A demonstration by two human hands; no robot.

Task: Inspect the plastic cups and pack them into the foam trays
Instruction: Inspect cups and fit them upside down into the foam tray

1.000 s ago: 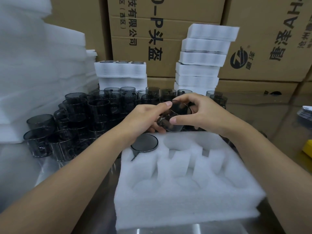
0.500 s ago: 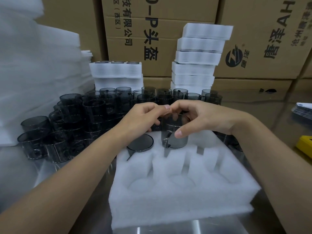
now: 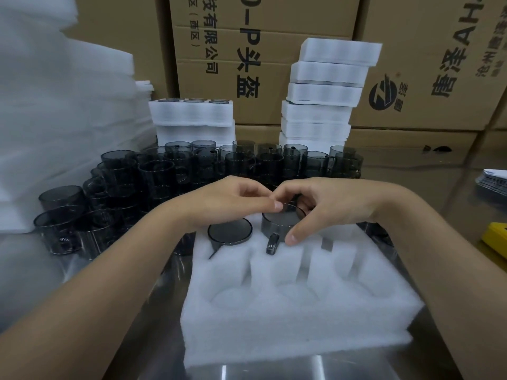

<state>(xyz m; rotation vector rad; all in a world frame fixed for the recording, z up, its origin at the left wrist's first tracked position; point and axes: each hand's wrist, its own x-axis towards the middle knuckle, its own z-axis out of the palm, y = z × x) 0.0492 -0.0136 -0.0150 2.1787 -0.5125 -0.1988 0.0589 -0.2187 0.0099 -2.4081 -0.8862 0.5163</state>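
On my left I see a crowd of smoky plastic cups (image 3: 115,204) on the steel table (image 3: 153,319). My left hand (image 3: 227,204) pinches the rim of a smoky cup (image 3: 282,223) seated in the foam tray's (image 3: 296,319) back-middle pocket, beside a cup already packed (image 3: 230,231). My right hand (image 3: 326,204) grips that same cup, thumb near its handle.

Both forearms are bare to the frame's edge, with no sleeve in sight. The left hand (image 3: 233,204) and right hand (image 3: 326,204) wear no gloves, rings or watch. The fingernails are short and unpainted.
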